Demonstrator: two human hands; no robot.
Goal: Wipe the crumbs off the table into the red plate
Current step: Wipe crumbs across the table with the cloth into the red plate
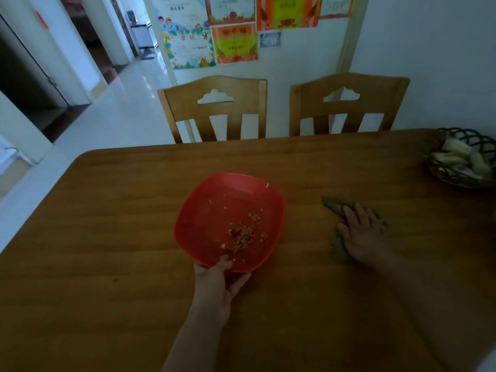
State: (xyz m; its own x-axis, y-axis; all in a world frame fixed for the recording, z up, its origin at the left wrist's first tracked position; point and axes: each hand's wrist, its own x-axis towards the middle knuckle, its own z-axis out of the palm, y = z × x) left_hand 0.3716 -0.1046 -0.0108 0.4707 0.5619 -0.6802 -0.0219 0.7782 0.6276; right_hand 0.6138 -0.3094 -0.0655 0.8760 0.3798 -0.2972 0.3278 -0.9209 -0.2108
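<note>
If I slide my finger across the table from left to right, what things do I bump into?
Red plate with crumbs, held by the left hand → green cloth under the flat right hand → woven basket at the table's right edge.

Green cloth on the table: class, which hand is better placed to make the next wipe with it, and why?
Probably the right hand: it already lies flat on the green cloth, while the left hand grips the red plate.
</note>
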